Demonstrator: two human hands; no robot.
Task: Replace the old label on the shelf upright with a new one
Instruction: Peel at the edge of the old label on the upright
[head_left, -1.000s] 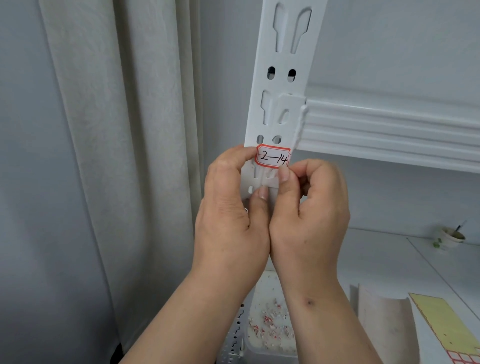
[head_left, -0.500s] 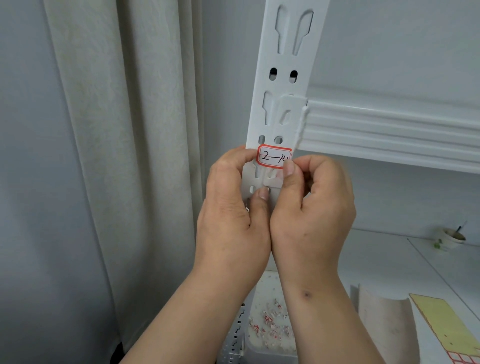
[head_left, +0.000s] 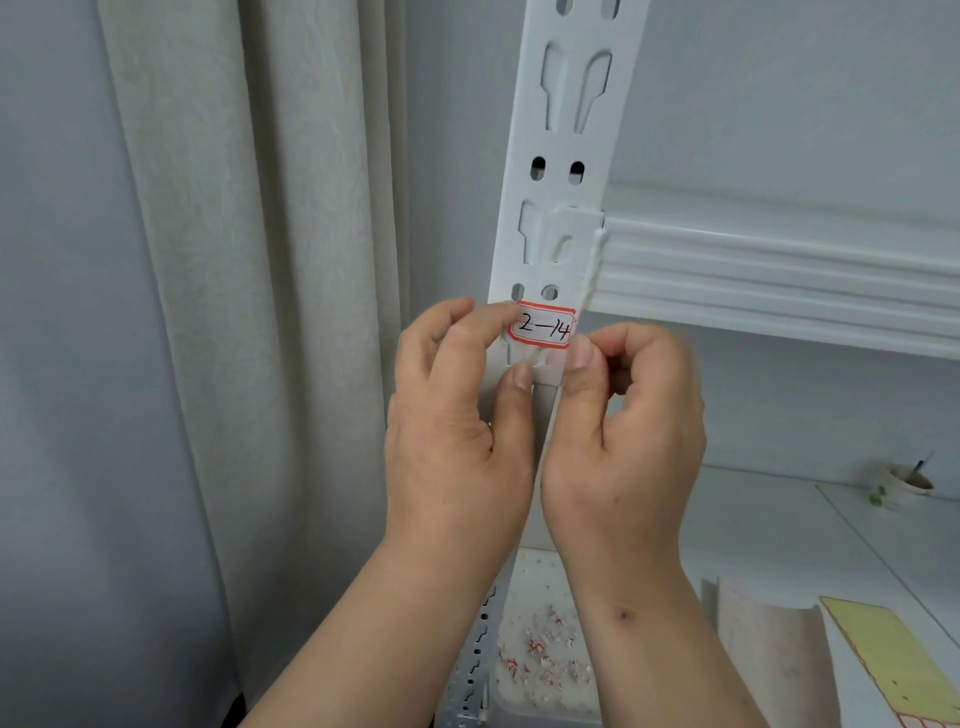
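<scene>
1. Two bare hands are raised to the white shelf upright, a slotted metal post that serves as the landmark for everything else.
2. On the front face of the upright, just below a pair of small oval holes, sits the label, white with a red border and handwritten "2—14".
3. The left hand touches the label's left edge with a fingertip, and its thumb presses on the upright just under the label; the other fingers are curled, and whether it actually grips anything cannot be told.
4. The right hand is curled closed at the upright's right edge, its thumb tip against the label's lower right corner; the hand is slightly blurred, so it is unclear whether the corner is pinched.
5. A ribbed white shelf beam runs rightward from the upright, hooked in just above the label.
6. Left of the upright hangs a pale curtain.
7. Below the hands, at the foot of the upright, a tray holds small red-and-white paper scraps.
8. Right of the upright and lower down lie a yellow sheet and, farther back, a paper cup.
</scene>
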